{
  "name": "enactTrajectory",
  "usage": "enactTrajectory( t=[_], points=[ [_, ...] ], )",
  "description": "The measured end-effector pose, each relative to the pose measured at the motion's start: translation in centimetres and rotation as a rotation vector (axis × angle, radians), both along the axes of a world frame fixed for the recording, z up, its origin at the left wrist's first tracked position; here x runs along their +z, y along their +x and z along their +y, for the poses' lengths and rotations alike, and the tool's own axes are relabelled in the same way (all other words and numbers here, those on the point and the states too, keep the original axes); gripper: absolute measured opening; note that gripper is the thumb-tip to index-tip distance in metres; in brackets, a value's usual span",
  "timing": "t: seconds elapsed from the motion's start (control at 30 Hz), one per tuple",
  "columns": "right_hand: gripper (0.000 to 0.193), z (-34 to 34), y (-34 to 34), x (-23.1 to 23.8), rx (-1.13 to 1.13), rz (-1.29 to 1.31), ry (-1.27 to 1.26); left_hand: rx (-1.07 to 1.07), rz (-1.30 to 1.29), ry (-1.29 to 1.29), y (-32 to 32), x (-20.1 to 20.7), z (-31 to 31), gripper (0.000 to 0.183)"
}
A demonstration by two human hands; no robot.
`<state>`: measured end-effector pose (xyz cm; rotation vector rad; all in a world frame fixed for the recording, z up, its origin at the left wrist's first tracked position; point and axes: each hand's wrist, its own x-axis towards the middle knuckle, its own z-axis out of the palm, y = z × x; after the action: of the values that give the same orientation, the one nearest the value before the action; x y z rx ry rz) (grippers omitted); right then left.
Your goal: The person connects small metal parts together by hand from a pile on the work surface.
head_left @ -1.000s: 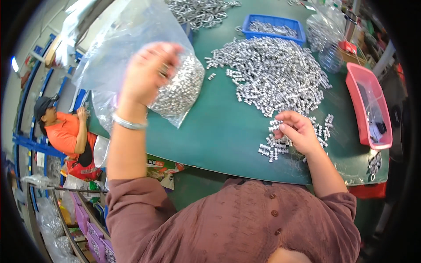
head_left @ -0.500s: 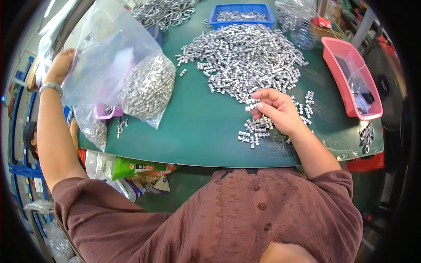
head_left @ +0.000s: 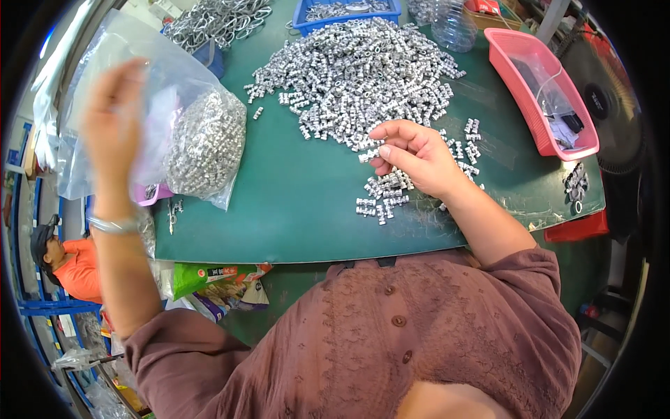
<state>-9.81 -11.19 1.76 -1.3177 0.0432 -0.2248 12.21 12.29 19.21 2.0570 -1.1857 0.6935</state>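
My right hand [head_left: 419,159] pinches a small ribbed silver metal fitting [head_left: 369,156] between thumb and fingers, at the near edge of a large heap of such fittings [head_left: 363,77]. Below it a few more fittings [head_left: 381,197] lie on the green table [head_left: 279,209]. At the left, my left hand [head_left: 115,115] is smeared by motion, raised in front of a big clear plastic bag [head_left: 157,49]. Its fingers cannot be made out. Small silver pieces [head_left: 206,143] fill the bag's lower right part.
A pink basket [head_left: 544,133] stands at the right, near some dark rings [head_left: 576,183]. At the back are a blue tray [head_left: 347,24], a clear plastic bottle [head_left: 454,29] and a heap of metal loops [head_left: 220,22]. A purple container [head_left: 155,195] sits beside the bag. Another person [head_left: 75,269] is at the left.
My left hand has come off the bag's upper left edge and moved right and inward. My right hand still pinches the fitting. The view has shifted a little.
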Motion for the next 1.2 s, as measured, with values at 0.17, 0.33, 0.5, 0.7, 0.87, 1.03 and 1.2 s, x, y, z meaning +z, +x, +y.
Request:
enactTrajectory(
  t=[0.17, 0.33, 0.5, 0.7, 0.87, 1.03, 1.2],
  points=[
    [0.021, 0.5, -0.1, -0.2, 0.003, -0.012, -0.028, -0.382, 1.18, 0.213, -9.4, -12.3, -5.8, 0.032],
    [0.021, 0.3, 0.4, -0.5, -0.01, -0.004, -0.008, -0.494, 1.62, 0.033, -10.0, -15.9, -9.1, 0.027],
    [0.022, 0.1, 0.6, -0.9, 0.0, 0.011, 0.02, -0.516, 1.659, 0.013, -9.4, -16.9, -10.2, 0.015],
    [0.017, -0.2, 0.8, -0.8, -0.051, 0.101, 0.002, -0.593, 1.793, -0.14, -8.2, -18.7, -9.4, 0.015],
    [0.016, -0.4, 0.9, -0.8, -0.079, 0.173, 0.04, -0.563, 1.795, -0.17, -7.8, -18.8, -8.8, 0.016],
    [0.015, -0.3, 1.0, -0.7, -0.085, 0.187, 0.031, -0.51, 1.791, -0.122, -8.0, -18.6, -8.8, 0.013],
    [0.015, -0.2, 1.1, -0.9, -0.07, 0.206, 0.029, -0.478, 1.79, -0.107, -8.0, -18.7, -8.6, 0.014]
  ],
)
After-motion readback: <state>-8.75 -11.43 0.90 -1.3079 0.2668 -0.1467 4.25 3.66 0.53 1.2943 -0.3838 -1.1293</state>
